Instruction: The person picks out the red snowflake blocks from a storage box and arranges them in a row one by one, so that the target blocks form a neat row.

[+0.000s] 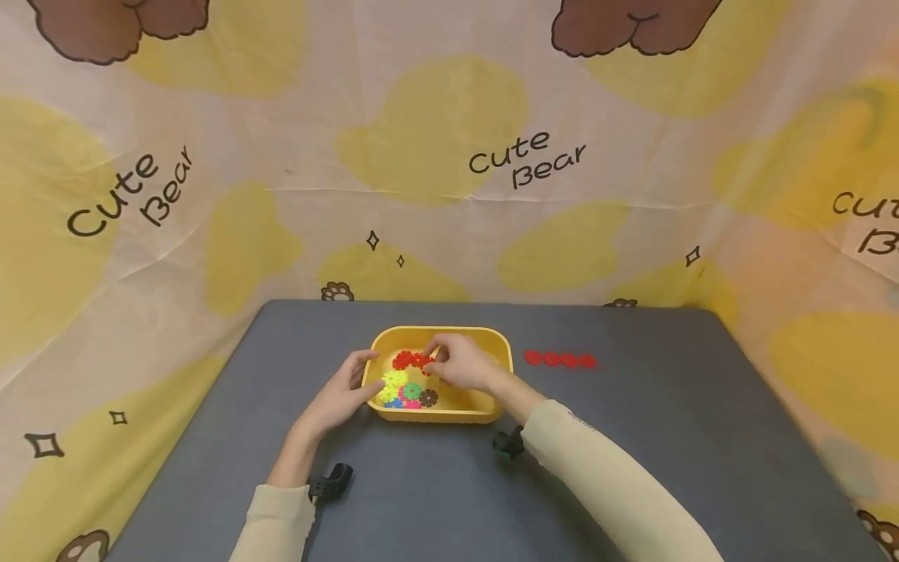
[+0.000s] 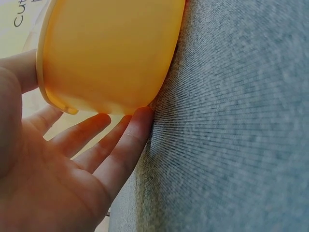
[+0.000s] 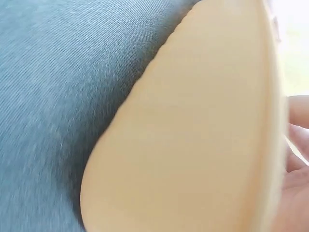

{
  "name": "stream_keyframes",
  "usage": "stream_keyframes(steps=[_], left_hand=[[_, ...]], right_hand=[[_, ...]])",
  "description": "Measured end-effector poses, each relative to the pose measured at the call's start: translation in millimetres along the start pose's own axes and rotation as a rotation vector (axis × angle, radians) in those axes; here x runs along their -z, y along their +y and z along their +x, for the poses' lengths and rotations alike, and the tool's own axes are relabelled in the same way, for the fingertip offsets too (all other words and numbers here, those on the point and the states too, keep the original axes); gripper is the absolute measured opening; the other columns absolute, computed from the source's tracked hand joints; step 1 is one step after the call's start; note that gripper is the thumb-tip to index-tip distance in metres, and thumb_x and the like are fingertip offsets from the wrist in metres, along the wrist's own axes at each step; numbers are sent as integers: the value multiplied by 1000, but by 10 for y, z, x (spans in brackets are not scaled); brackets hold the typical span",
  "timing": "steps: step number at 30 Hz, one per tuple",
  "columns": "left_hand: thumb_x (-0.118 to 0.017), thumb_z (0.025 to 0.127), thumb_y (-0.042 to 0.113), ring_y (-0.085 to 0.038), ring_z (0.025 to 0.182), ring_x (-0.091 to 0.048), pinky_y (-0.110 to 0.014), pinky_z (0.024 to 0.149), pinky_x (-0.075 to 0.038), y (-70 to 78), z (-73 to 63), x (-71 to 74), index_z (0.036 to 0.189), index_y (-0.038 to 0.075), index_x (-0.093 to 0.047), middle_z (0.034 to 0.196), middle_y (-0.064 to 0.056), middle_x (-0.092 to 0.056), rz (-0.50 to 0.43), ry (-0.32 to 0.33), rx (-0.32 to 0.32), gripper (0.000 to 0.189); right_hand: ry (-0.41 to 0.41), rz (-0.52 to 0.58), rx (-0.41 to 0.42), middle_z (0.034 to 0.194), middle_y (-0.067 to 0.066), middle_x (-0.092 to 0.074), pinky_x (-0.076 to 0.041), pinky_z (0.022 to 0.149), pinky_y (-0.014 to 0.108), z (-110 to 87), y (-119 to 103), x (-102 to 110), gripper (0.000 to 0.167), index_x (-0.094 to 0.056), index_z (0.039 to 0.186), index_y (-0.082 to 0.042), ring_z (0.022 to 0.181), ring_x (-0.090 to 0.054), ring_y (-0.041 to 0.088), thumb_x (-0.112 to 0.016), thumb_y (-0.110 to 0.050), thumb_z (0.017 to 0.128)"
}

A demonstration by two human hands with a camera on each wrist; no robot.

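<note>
A yellow plastic basin holds small flower-shaped plastic discs with notched edges. My left hand holds the basin's left side, thumb over the rim and fingertips against the outer wall, as the left wrist view shows. Inside, my right hand pinches a red disc between thumb and fingers. Other red discs lie just left of it. Nearer me are yellow discs, a green disc and a dark brown disc. In the right wrist view the basin wall hides most of the right hand.
On the grey table, a row of red discs lies right of the basin. Blue discs and pink discs show at the basin's near left. A printed cloth hangs behind the table and along its sides.
</note>
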State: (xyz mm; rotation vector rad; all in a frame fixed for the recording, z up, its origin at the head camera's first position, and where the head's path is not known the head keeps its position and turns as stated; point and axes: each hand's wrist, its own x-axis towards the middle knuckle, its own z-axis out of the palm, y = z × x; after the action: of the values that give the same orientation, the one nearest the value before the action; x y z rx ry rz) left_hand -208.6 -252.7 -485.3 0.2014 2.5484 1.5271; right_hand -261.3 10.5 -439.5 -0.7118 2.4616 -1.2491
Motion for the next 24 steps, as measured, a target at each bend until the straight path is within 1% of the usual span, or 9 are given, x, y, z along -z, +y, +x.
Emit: stream_keyframes(steps=[5, 7, 11, 13, 14, 16, 19, 24], left_hand=[[-67, 100, 28, -45, 149, -25, -58, 117, -27, 12, -4, 14, 150, 11, -36, 163, -23, -26, 5, 0, -7, 61], [-67, 100, 29, -46, 149, -25, -58, 117, -28, 13, -8, 12, 150, 11, -36, 163, -23, -25, 3, -2, -6, 62], [-68, 99, 30, -46, 149, -27, -58, 117, -28, 6, -15, 7, 149, 11, -36, 162, -23, -27, 4, 1, -3, 63], [-68, 99, 30, -45, 149, -27, -58, 117, -28, -1, -15, 5, 149, 11, -36, 162, -23, -28, 4, 4, -3, 62], [-68, 99, 30, -45, 149, -27, -58, 117, -29, -5, -14, 4, 149, 11, -36, 162, -23, -28, 6, 4, -2, 62], [-68, 99, 31, -44, 149, -27, -58, 117, -29, -14, -9, 2, 149, 12, -36, 162, -23, -27, 7, 5, -3, 62], [-67, 99, 32, -44, 149, -26, -58, 117, -29, -24, -3, 5, 149, 12, -36, 163, -23, -27, 12, 7, -2, 62], [-66, 100, 31, -45, 149, -25, -59, 117, -28, -17, -8, 9, 150, 12, -36, 163, -22, -26, 15, 6, 3, 62]], right_hand=[[9, 13, 57, 82, 14, -69, -56, 59, 28, -178, -46, 159, 19, -68, 110, -3, 62, -65, 18, -73, -10, 94], [16, 17, 73, 82, 12, -70, -56, 60, 29, -266, -39, 217, 18, -68, 109, -4, 63, -66, 21, -73, -10, 94], [36, 66, 78, 78, 3, -69, -60, 62, 39, -461, -13, 329, 16, -69, 107, -6, 69, -69, 32, -74, -10, 93], [46, 81, 79, 78, 2, -68, -60, 63, 44, -561, 8, 385, 16, -69, 108, -8, 71, -69, 37, -75, -11, 93], [55, 83, 82, 78, 2, -68, -60, 62, 44, -610, 25, 411, 16, -69, 108, -8, 71, -69, 37, -75, -12, 93], [72, 71, 89, 79, 5, -68, -60, 61, 44, -708, 60, 469, 17, -69, 108, -9, 70, -69, 37, -75, -13, 93], [102, 67, 97, 81, 10, -68, -59, 59, 40, -843, 139, 556, 18, -69, 109, -9, 67, -68, 32, -76, -14, 93], [143, 82, 48, 86, 13, -68, -60, 61, 37, -1040, 319, 711, 20, -69, 110, -10, 66, -65, 25, -77, -14, 92]])
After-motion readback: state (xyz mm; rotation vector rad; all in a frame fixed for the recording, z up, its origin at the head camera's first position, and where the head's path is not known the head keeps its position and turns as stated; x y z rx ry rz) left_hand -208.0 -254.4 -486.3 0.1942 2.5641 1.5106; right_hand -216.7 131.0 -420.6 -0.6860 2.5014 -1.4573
